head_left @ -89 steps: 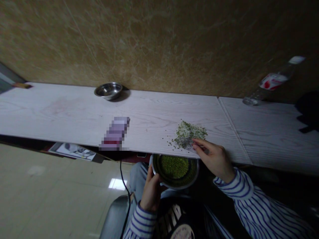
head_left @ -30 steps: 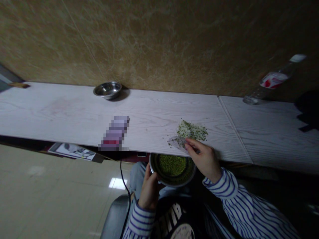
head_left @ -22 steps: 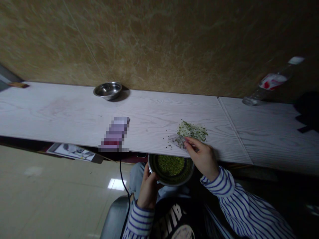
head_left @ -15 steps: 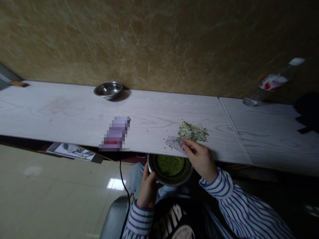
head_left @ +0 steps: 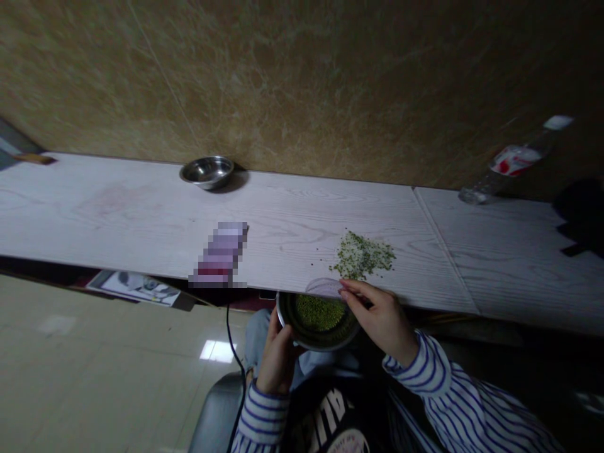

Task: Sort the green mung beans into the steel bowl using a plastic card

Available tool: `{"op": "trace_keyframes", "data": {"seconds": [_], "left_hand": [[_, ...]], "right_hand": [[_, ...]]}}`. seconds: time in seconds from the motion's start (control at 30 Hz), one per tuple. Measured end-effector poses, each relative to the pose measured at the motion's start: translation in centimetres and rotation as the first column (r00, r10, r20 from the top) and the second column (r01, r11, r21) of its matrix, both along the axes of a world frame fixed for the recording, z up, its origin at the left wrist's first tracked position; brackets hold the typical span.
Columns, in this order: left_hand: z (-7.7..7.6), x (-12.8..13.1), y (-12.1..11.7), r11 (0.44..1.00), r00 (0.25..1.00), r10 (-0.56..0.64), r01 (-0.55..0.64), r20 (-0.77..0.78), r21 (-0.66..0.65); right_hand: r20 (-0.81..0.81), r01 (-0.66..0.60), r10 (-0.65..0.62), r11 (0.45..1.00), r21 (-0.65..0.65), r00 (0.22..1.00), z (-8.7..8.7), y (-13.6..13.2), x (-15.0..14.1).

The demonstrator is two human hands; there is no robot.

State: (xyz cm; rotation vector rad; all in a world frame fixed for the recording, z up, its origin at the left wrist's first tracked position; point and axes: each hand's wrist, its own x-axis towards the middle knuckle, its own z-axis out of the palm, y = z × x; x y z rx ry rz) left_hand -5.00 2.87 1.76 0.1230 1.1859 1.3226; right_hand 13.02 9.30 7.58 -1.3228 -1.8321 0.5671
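Since 3 s ago, R hand (head_left: 383,318) has come in from the pile to the counter's front edge w/ the clear plastic piece (head_left: 323,287), & bean bowl (head_left: 350,328) has shifted a bit left. R hand now has thumb & fingertips pinched on the clear piece's right end; it lies across the front edge, overlapping the bowl's far rim in view, can't tell if touching. L hand (head_left: 276,358) is clamped on the bowl's left side, thumb nr the rim. Hands are apart, bowl btwn them. Bowl is metal, below counter level, above the person's legs, w/ green beans (head_left: 319,311) covering the bottom. Mixed pile (head_left: 363,255) of green bits & white grains sits on the white wood-grain counter (head_left: 283,220), just beyond R hand; a few loose bits lie left of it. Pixelated purple item (head_left: 221,255) is on the counter to the left, nr front edge. 2nd metal bowl (head_left: 207,183) stands farther back, nr the wall (head_left: 292,82). Clear bottle (head_left: 514,160) w/ red/white label & white cap is far right, also nr wall.
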Motion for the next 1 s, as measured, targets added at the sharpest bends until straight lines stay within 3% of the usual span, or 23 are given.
{"op": "trace_keyframes", "data": {"seconds": [0.2,1.0], "left_hand": [[0.8,-0.1,-0.2,1.000,1.000,-0.015,0.015,-0.016,-0.009],[0.5,-0.6,0.1,1.000,0.999,-0.027,0.027,-0.021,-0.005]], "right_hand": [[0.019,0.178,-0.180,0.981,0.075,0.983,-0.6,1.7,1.3],[0.042,0.225,-0.233,0.964,0.139,0.972,-1.0,3.0,0.8]]}}
